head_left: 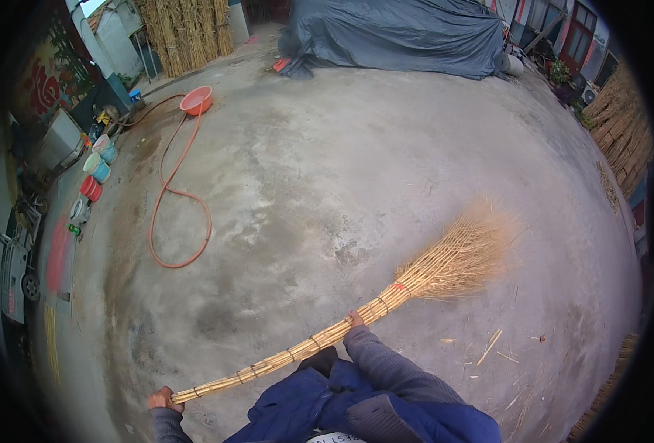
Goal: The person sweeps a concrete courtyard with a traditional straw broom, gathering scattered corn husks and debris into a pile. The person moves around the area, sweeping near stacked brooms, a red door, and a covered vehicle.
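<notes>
A long straw broom (319, 340) slants across my front, its handle a bundle of yellow stalks bound at intervals with dark ties. My left hand (164, 399) is closed around the handle's end at the lower left. Farther up the handle, my right hand (356, 319) grips it, with most of its fingers hidden. The fanned bristles (463, 255) spread out to the right, over the concrete floor. Whether their tips touch the floor I cannot tell.
Loose straw bits (491, 345) lie to the right. An orange hose (210, 221) loops at the left below a red basin (196, 100). Several buckets (91, 187) line the left side. A dark tarp (401, 37) covers a large heap at the back; stalk bundles (187, 33) stand beyond.
</notes>
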`<state>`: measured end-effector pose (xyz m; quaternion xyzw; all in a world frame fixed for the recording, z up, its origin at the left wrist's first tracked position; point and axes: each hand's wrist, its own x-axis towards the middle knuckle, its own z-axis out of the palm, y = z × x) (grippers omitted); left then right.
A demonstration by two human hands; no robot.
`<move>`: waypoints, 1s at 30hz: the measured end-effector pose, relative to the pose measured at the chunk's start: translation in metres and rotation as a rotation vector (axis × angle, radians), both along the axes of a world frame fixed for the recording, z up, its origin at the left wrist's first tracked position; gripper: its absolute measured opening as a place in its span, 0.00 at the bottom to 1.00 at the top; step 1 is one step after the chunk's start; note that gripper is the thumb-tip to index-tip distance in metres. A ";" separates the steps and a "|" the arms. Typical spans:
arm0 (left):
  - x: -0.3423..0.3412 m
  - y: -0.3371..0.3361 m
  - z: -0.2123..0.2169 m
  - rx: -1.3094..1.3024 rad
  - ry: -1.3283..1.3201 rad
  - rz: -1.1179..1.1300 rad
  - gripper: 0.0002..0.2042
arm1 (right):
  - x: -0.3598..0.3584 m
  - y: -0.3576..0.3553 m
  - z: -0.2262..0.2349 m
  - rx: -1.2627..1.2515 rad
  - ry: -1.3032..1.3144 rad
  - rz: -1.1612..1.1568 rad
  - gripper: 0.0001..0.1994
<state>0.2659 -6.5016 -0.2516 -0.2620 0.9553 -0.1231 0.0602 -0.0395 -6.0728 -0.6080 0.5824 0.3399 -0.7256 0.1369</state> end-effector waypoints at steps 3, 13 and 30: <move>0.008 0.005 0.029 -0.116 0.069 0.056 0.12 | -0.038 -0.054 0.031 -0.153 0.142 -0.007 0.12; -0.077 0.156 0.116 -0.078 -0.375 0.631 0.19 | -0.175 -0.104 0.052 -0.242 0.227 0.424 0.25; -0.550 0.527 -0.050 0.431 -0.720 -0.144 0.18 | -0.324 0.596 -0.115 0.119 -0.141 -0.131 0.18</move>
